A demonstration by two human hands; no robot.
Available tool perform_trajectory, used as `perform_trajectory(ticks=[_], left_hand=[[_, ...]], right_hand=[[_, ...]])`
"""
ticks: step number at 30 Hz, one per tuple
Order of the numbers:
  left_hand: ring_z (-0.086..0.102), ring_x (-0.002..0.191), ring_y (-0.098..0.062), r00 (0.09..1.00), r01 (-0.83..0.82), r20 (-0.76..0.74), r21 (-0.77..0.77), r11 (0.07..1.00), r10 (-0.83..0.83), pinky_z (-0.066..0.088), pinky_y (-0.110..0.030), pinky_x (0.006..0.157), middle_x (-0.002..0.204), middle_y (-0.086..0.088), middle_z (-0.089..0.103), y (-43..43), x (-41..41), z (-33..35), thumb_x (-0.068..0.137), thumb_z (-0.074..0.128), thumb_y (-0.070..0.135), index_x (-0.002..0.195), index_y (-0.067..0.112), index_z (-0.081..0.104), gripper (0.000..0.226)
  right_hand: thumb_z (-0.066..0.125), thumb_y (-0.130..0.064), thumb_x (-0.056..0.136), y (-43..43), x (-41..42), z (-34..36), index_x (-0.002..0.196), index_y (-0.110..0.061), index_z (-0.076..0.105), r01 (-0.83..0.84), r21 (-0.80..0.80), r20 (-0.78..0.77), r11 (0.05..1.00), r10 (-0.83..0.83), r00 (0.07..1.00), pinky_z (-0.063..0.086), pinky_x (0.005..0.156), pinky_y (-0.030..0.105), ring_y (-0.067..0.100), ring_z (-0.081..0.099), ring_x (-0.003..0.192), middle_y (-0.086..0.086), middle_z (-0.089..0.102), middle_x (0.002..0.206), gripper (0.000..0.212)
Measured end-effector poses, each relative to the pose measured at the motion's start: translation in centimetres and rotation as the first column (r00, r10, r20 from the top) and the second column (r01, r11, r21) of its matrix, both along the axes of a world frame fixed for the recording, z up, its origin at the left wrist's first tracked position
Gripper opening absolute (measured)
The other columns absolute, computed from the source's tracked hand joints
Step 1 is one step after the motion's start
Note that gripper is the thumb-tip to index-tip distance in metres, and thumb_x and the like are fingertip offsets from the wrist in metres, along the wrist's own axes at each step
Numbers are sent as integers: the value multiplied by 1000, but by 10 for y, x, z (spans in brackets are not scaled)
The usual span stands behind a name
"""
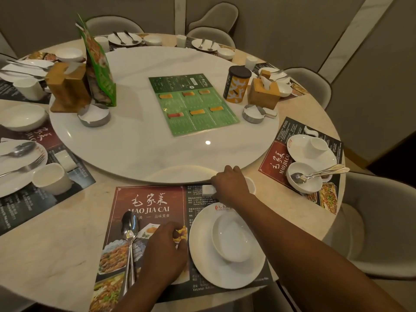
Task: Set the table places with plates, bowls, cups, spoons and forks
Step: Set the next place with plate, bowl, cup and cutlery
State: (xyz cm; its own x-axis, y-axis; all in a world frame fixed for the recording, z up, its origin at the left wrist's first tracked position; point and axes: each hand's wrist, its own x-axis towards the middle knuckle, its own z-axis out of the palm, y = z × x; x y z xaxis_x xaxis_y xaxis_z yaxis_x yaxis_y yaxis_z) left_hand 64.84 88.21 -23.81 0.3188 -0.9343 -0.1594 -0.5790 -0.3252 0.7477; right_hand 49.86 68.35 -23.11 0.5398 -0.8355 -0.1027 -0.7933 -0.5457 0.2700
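Curling down over one end of a small white block (208, 190) at the placemat's (148, 199) far edge, the right hand (229, 185) hides enough that I cannot tell what the block is. The left hand (165, 246) sits knuckles-up on the placemat, fingers bent beside the white plate's (225, 275) left rim; whether it pinches the rim is hidden. A white bowl (231, 239) stands on the plate. A spoon (129, 226) lies left of that hand with a second utensil (133, 264), likely the fork, beneath it. Plate and bowl look glazed: stiff, slick and breakable, best lifted by the rim. The cutlery looks light and rigid; its handles, pointing toward the tabletop's (56, 244) near edge, offer the surest hold.
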Motion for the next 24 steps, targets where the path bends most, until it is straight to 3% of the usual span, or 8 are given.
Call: perform_trajectory(ticks=[4,6,8,10,13,15,21,24], left_hand=[[62,84,-7,1000,14,-12,60,998,-13,55,-33,78,96,17,62,0,-4,-3,84,67,27,110,33,58,28],[62,82,-7,999,14,-31,97,995,-11,54,-32,76,92,16,61,0,-9,-4,86,66,29,115,31,57,31],[60,82,-4,998,17,-65,135,991,-8,47,-26,71,89,15,62,-1,-14,-3,89,64,30,124,30,54,37],[60,81,-4,995,24,-102,155,988,-8,46,-25,69,86,15,63,-2,-19,-2,90,63,31,131,29,50,43],[62,81,-6,993,29,-114,172,985,-9,54,-33,76,86,11,66,-2,-23,0,89,64,28,131,32,50,45],[62,81,-5,993,28,-115,183,983,-7,55,-36,79,86,10,67,-1,-24,1,87,64,26,131,35,49,48],[61,82,-3,993,13,-121,172,985,8,51,-25,76,89,14,67,1,-23,1,86,64,19,128,36,56,46],[61,84,-4,990,4,-139,162,987,19,52,-25,77,89,13,68,3,-23,3,85,64,17,121,37,63,41]], right_hand=[[70,-45,79,3,-9,14,106,-24,68,24,52,115,998,-30,993,31,79,36,24,52,98,-2,68,96,34],[69,-42,83,15,-20,31,111,-25,68,77,88,334,993,-102,937,37,83,37,24,54,99,-3,70,102,33],[67,-34,87,39,-40,48,109,-24,70,183,132,624,974,-225,748,44,83,36,20,55,97,-6,69,102,24],[64,-28,90,71,-67,54,104,-26,68,319,212,756,924,-362,546,47,77,29,12,56,92,-10,66,98,14],[62,-23,93,109,-105,36,108,-26,64,463,400,713,791,-586,385,48,74,21,8,60,89,-5,66,106,15],[62,-26,94,127,-116,19,120,-27,61,512,540,600,668,-732,322,53,83,29,13,61,98,0,60,124,26],[63,-55,85,158,-101,12,137,-30,43,369,534,625,760,-649,434,47,99,40,15,49,116,-12,43,127,61],[51,-54,92,151,-97,8,145,-20,38,518,523,557,677,-731,393,41,106,48,27,43,129,4,43,143,64]])
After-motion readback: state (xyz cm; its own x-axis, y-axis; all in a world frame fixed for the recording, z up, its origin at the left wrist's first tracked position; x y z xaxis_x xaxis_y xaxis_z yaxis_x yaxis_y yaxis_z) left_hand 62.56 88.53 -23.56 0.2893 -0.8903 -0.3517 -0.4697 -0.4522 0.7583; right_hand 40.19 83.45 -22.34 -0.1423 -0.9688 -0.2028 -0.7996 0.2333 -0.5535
